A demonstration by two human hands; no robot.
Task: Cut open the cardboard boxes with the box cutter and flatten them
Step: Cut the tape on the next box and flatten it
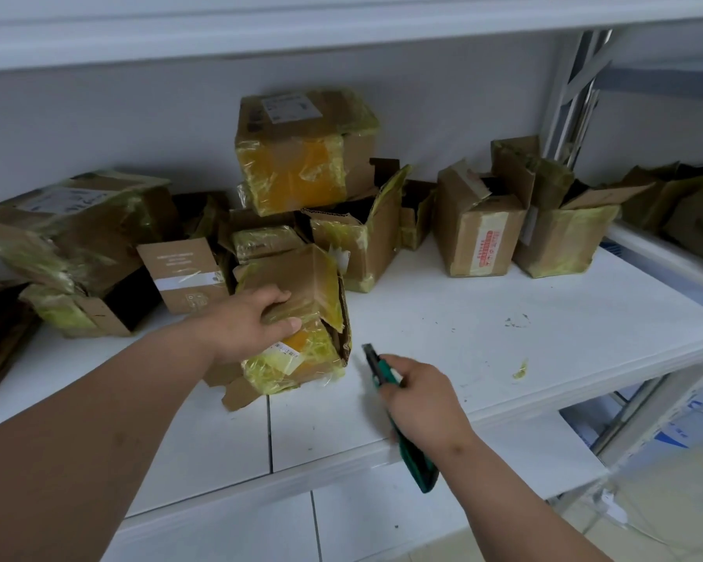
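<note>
From the head camera, a white, smooth shelf board [504, 302] with a few scuffs carries a crowd of battered brown cardboard boxes, most of them wrapped in wrinkled, glossy yellow tape.

The left hand [246, 324] lies palm-down on the nearest one, a small crumpled brown cardboard box bound in yellow tape [301, 318] near the front of the shelf. The fingers spread over its top edge, pressing rather than closing round it, so the grip is wide and flat. This box has a torn corrugated flap on its right side and a white printed label on its front face.

The right hand [423, 403] has its grip closed round a green-handled box cutter [382, 373] — the dark blade end points up toward the box's lower right corner, near it but apart from it, and the green butt sticks out below the wrist.

Behind, a squarish box with a white shipping label [301, 148] sits stacked on open boxes. To the right stands a plain brown box with red printed tape [479, 233] — its flaps are raised.
</note>
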